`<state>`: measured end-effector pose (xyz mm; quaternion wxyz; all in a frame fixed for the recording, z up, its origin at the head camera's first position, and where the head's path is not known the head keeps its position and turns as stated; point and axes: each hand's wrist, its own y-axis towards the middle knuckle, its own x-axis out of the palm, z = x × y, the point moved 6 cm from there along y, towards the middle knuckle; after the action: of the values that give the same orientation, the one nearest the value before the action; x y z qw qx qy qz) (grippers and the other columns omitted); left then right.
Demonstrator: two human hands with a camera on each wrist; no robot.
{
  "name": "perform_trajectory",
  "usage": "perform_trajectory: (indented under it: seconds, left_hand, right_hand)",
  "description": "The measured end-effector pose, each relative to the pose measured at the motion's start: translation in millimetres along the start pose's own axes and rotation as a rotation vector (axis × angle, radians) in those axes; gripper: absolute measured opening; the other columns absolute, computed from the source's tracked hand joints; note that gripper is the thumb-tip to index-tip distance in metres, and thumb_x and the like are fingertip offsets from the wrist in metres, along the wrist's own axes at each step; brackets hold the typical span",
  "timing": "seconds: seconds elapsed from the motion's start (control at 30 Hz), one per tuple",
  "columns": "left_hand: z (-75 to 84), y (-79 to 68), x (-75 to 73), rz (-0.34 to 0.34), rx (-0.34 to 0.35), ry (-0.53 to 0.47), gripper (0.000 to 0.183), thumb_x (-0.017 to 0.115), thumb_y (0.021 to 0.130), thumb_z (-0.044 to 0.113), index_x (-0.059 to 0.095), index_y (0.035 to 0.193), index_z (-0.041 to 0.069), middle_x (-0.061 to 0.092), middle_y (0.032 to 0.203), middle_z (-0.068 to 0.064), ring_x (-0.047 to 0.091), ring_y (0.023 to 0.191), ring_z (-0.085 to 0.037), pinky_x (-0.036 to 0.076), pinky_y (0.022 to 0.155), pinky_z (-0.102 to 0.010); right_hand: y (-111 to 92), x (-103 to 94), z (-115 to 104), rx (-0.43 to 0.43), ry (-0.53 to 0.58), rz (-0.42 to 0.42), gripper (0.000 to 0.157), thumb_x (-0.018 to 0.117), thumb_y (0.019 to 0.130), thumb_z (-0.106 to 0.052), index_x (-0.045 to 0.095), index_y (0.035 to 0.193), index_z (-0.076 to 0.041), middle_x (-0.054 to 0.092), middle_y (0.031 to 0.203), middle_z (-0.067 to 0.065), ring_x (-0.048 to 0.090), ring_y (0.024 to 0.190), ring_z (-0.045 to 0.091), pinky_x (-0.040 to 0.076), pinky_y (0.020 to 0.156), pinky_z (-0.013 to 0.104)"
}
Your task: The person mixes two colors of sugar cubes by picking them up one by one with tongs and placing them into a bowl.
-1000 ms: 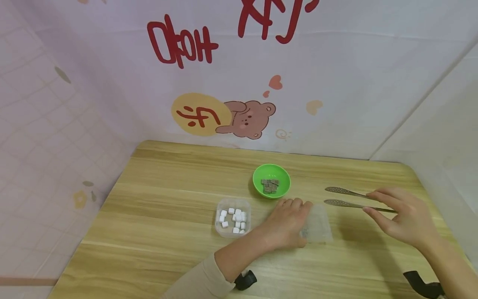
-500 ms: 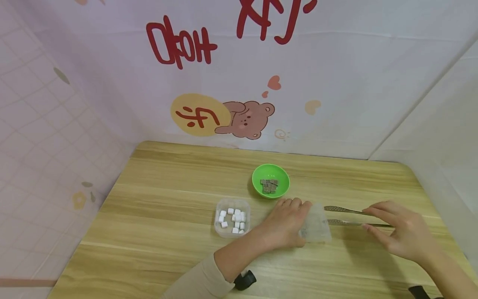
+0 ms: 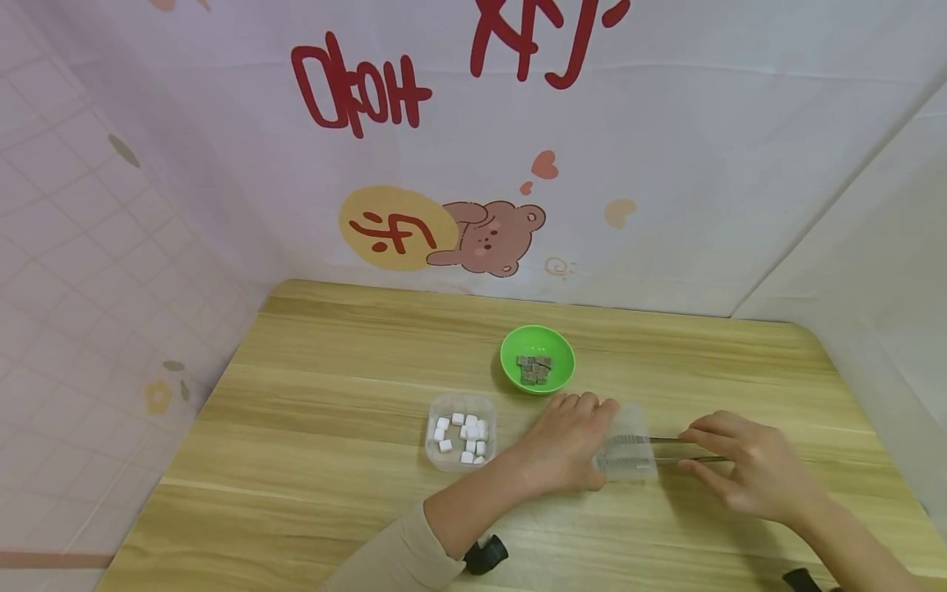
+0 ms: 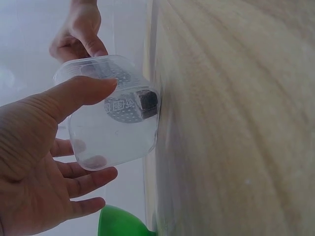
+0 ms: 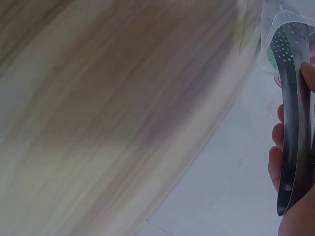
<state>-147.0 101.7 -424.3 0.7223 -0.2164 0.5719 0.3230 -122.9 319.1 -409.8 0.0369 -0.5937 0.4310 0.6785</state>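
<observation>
My left hand grips a clear plastic box, tipped on its side with its mouth toward the right. In the left wrist view, the thumb lies over the box's base and the fingers are along one side. Dark cubes show low inside the box; the exact number is unclear. My right hand holds metal tongs from the right. Their perforated tips are spread inside the box, near the dark cubes. Whether the tips touch the cubes cannot be told.
Behind the left hand stands a green bowl holding several grey-brown cubes. To the left, an open clear box contains several white cubes. The wooden table meets a printed cloth backdrop.
My right hand has moved left and toward the near edge, sliding the tongs' tips into the tipped plastic box. The left hand and the box have stayed in place.
</observation>
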Motion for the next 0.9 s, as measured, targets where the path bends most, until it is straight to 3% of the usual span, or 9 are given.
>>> perform_trajectory:
  seconds: [0.9]
  left_hand:
    - [-1.1,-1.3,-1.8,-0.017,-0.001,-0.014,0.081,0.092,0.074,0.041,0.049,0.138,0.016,0.053,0.112,0.005,0.051,0.104,-0.010,0.039,0.108,-0.030]
  right_hand:
    - [6.5,6.2,-0.5,-0.022,0.020,0.011,0.055,0.053,0.105,-0.054,0.081,0.087,-0.010,0.072,0.089,-0.006,0.069,0.071,0.014,0.055,0.061,0.022]
